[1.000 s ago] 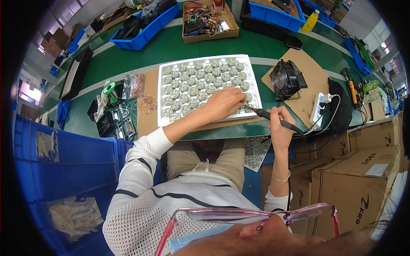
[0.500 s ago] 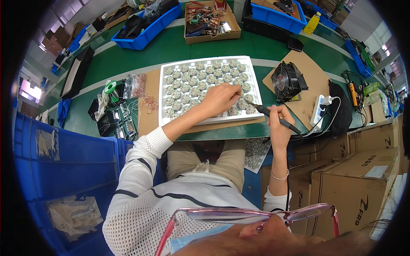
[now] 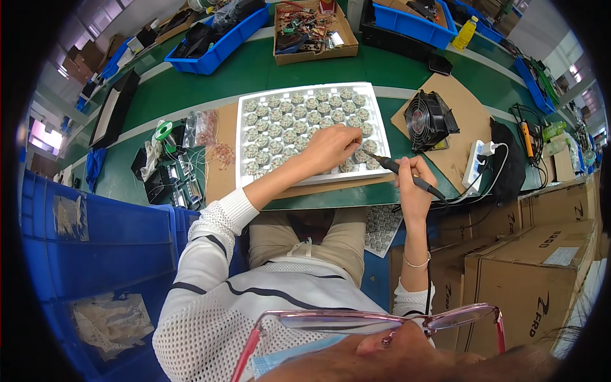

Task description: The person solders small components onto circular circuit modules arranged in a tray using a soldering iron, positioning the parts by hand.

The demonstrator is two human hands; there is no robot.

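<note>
A white foam tray (image 3: pixel 242 137) lies on the bench before me, filled with rows of small round parts (image 3: pixel 290 136) that look like circuit boards or motor ends. My right hand (image 3: pixel 414 181) is wrapped round the dark handle of a soldering iron (image 3: pixel 389 165), whose tip points left at a part near the tray's right side. Over the right half of the tray, my left hand (image 3: pixel 335 145) has its fingers pinched together close to that tip. Whatever sits between those fingers is too small or hidden to make out.
A black fan (image 3: pixel 430 121) stands on cardboard at the right, beside a white power strip (image 3: pixel 473 167). Solder wire on a green spool (image 3: pixel 165 131) and loose wires lie left. Blue bins (image 3: pixel 219 48) and a carton of components (image 3: pixel 316 56) are at the back. Cartons (image 3: pixel 522 267) are stacked right.
Almost nothing differs. The tray and the soldering iron appear shifted very slightly in the picture, while both hands keep their places over the tray's right side.
</note>
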